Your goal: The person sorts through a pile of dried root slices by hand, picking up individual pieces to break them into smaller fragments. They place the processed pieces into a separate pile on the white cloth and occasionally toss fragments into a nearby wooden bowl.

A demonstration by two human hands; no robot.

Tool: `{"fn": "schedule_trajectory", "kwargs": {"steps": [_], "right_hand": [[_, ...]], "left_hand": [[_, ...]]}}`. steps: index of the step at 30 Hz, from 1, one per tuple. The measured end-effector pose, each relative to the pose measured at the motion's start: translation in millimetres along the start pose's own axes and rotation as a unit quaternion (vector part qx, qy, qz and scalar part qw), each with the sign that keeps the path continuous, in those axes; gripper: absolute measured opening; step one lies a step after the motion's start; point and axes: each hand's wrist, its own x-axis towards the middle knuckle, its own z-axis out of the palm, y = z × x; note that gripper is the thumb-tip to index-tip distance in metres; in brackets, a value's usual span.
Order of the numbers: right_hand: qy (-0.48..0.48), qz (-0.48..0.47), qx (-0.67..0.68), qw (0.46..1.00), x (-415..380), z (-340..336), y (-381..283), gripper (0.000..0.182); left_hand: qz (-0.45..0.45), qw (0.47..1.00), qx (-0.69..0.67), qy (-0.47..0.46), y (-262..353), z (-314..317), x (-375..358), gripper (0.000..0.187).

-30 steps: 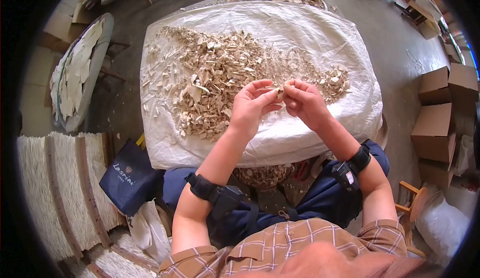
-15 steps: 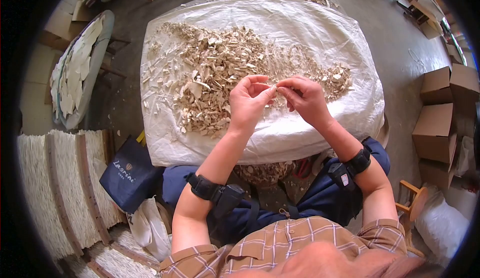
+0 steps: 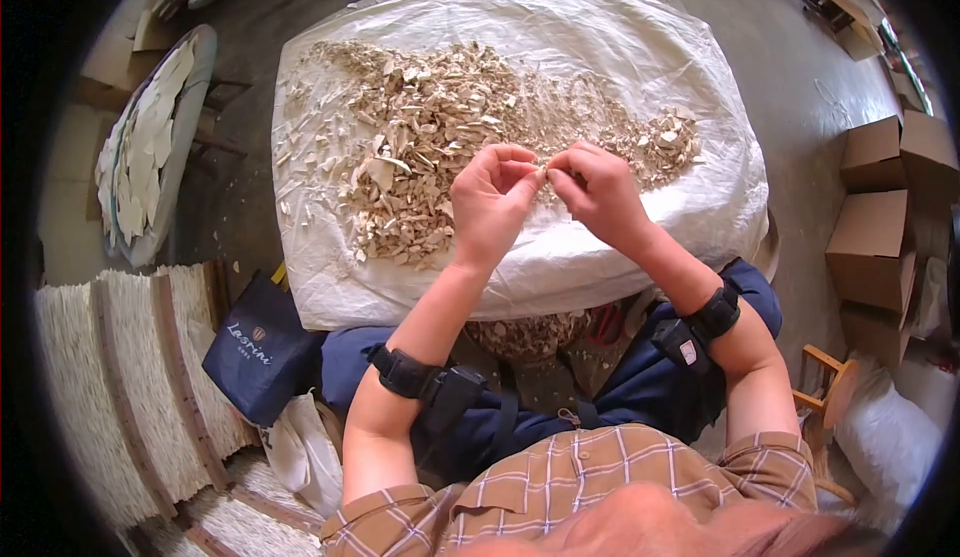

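Above the cloth-covered table, my left hand (image 3: 490, 195) pinches between thumb and index finger. Facing it, my right hand (image 3: 604, 193) is also closed in a pinch, and the two sets of fingertips meet. A small pale flake (image 3: 542, 168) shows between them, mostly covered by the fingers. To the left of my hands, a large heap of dry beige and brown flakes (image 3: 430, 107) is spread on the white cloth (image 3: 600, 279). A smaller pile of flakes (image 3: 670, 140) lies beyond my right hand.
A container of brown flakes (image 3: 528, 339) sits below the table edge, between my knees. At the left are a navy bag (image 3: 250, 352), racks of pale sheets (image 3: 90, 387) and a round tray (image 3: 190, 127). Cardboard boxes (image 3: 868, 237) and a wooden stool (image 3: 835, 387) stand right.
Both hands have shifted slightly left, still pinching together. The right fingers have curled in a little more. The whole view has tilted slightly.
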Motion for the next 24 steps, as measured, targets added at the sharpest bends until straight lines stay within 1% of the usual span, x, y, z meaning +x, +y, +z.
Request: {"fn": "schedule_trajectory", "kwargs": {"steps": [1,2,3,4,5,6,8,10,12,13,14,15,16,17,18,19,20,21,22,24], "right_hand": [[-0.046,0.140,0.162,0.976,0.0,-1.2,0.3,0.013],[-0.091,0.272,0.316,0.904,0.6,-2.0,0.5,0.015],[-0.085,0.281,0.407,0.865,2.1,-2.0,1.2,0.019],[-0.085,0.280,0.407,0.866,2.8,-2.4,1.1,0.019],[-0.081,0.306,0.468,0.825,3.3,-3.1,0.9,0.018],[-0.077,0.331,0.526,0.780,3.5,-3.7,0.6,0.018],[-0.074,0.327,0.513,0.790,4.6,-3.7,-1.2,0.018],[-0.072,0.323,0.501,0.800,4.9,-3.3,-2.9,0.018],[-0.074,0.276,0.380,0.880,4.6,-4.0,-3.2,0.017],[-0.073,0.276,0.380,0.880,4.2,-4.6,-3.5,0.017],[-0.078,0.258,0.348,0.898,3.6,-5.4,-3.8,0.016],[-0.083,0.240,0.316,0.914,3.1,-6.1,-4.0,0.016],[-0.083,0.240,0.316,0.914,2.4,-6.6,-4.0,0.016],[-0.088,0.238,0.288,0.924,1.4,-7.1,-3.9,0.016],[-0.092,0.236,0.260,0.932,0.4,-7.4,-3.6,0.016],[-0.091,0.236,0.261,0.932,-0.8,-7.9,-2.8,0.016],[-0.098,0.247,0.289,0.919,-1.4,-8.6,-1.3,0.016],[-0.106,0.258,0.318,0.906,-1.8,-9.5,-0.4,0.015],[-0.104,0.258,0.318,0.906,-2.8,-10.6,-1.1,0.015],[-0.102,0.233,0.295,0.921,-6.1,-13.0,-3.8,0.016]], "left_hand": [[-0.018,0.998,-0.065,-0.001,0.0,-0.7,1.4,0.019],[-0.036,0.991,-0.129,-0.001,0.9,-1.8,2.1,0.019],[-0.035,0.991,-0.129,-0.001,2.3,-3.3,2.4,0.019],[-0.052,0.982,-0.180,-0.005,4.8,-4.6,3.2,0.019],[-0.069,0.970,-0.231,-0.008,6.5,-5.3,3.8,0.020],[-0.068,0.970,-0.232,-0.008,6.3,-5.7,4.2,0.020],[-0.088,0.961,-0.261,-0.007,5.0,-6.6,5.3,0.021],[-0.081,0.965,-0.250,-0.007,5.1,-7.1,5.3,0.021],[-0.076,0.968,-0.238,-0.006,5.4,-6.6,4.7,0.022],[-0.050,0.981,-0.190,-0.006,5.5,-6.2,4.1,0.021],[-0.024,0.990,-0.141,-0.006,6.0,-5.4,3.4,0.020],[-0.023,0.990,-0.140,-0.007,6.8,-4.2,2.4,0.020],[-0.002,0.997,-0.079,-0.001,8.5,-2.5,0.9,0.019],[0.020,1.000,-0.016,0.005,9.6,-1.1,-0.5,0.017],[0.020,1.000,-0.016,0.004,9.5,0.0,-1.4,0.017],[0.052,0.998,0.024,0.009,8.9,1.1,-2.6,0.016],[0.084,0.994,0.062,0.014,8.3,2.4,-3.4,0.015],[0.085,0.994,0.063,0.012,8.0,3.4,-4.1,0.015],[0.092,0.994,0.066,0.001,7.6,4.4,-5.1,0.016],[0.100,0.992,0.070,-0.011,7.1,6.9,-7.1,0.016]]}}
